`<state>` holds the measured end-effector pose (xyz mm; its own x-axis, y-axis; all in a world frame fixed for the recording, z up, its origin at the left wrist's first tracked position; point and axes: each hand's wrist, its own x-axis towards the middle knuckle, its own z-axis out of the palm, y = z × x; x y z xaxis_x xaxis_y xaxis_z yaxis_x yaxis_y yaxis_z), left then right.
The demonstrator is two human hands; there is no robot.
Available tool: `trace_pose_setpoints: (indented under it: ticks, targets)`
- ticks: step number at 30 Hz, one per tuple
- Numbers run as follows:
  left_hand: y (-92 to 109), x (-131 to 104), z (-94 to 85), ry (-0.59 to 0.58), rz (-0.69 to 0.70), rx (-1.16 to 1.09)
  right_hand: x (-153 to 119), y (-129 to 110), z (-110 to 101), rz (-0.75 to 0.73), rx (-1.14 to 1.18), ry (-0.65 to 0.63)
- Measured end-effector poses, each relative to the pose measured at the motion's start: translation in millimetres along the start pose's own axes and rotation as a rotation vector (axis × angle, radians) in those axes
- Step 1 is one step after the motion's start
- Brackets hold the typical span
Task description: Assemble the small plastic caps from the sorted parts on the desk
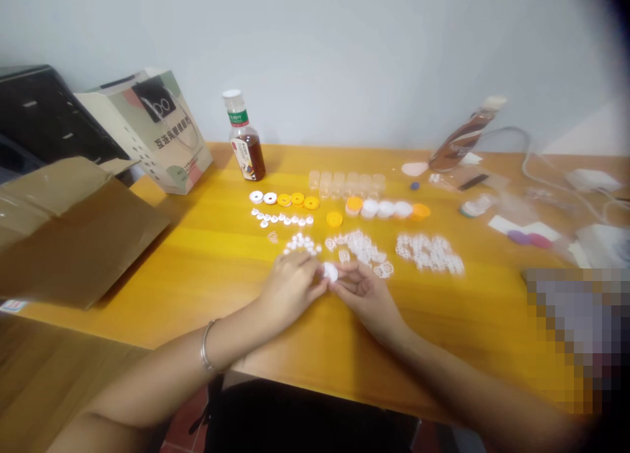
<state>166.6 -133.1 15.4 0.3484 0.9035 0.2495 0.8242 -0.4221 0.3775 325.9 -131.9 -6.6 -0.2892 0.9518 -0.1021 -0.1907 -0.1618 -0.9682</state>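
Between my two hands, over the wooden table [295,348], is a small round white piece [329,272]. My left hand [294,283] pinches its left side, and my right hand [363,294] has its fingertips closed on the right side. Just beyond lie small white caps [301,243], a pile of white openwork pieces [361,246] and another such pile [428,253] to the right. Farther back are a row of white and yellow discs [284,200], small white parts [281,218], a lone yellow disc [335,219], a row of white and orange round pieces [386,209] and clear cups [347,184].
An open cardboard box [73,236] and a paper bag [152,131] stand at left. One drink bottle [246,141] stands at the back; another bottle [462,138] leans at back right. Cables [529,157] and packets clutter the right side, beside a pixelated area.
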Motion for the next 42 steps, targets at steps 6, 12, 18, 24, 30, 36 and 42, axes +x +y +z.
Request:
trace_pose_setpoints:
  ticks: [6,12,18,24,30,36,42]
  targets:
    - [2.0,-0.1,3.1,0.042,0.012,0.059,0.0,2.1,0.8,-0.004,-0.002,-0.003]
    - [2.5,0.0,3.5,0.056,0.015,0.057,-0.4,-0.6,0.7,0.004,0.009,-0.020]
    - [3.2,0.9,1.4,0.062,0.006,0.017,0.3,-3.0,0.3,0.015,0.006,-0.025]
    - [1.3,1.2,1.7,0.059,0.015,-0.050,-1.4,-4.3,1.1,0.028,-0.014,-0.029]
    - [-1.0,0.3,-0.1,0.039,0.031,-0.083,-0.7,-2.0,-0.3,0.012,-0.005,-0.013]
    - [-1.5,-1.0,1.2,0.000,0.022,-0.017,0.2,0.4,0.2,-0.005,-0.044,0.012]
    - [3.6,-2.3,6.5,0.049,0.053,0.147,0.3,2.8,1.4,-0.029,-0.056,0.008]
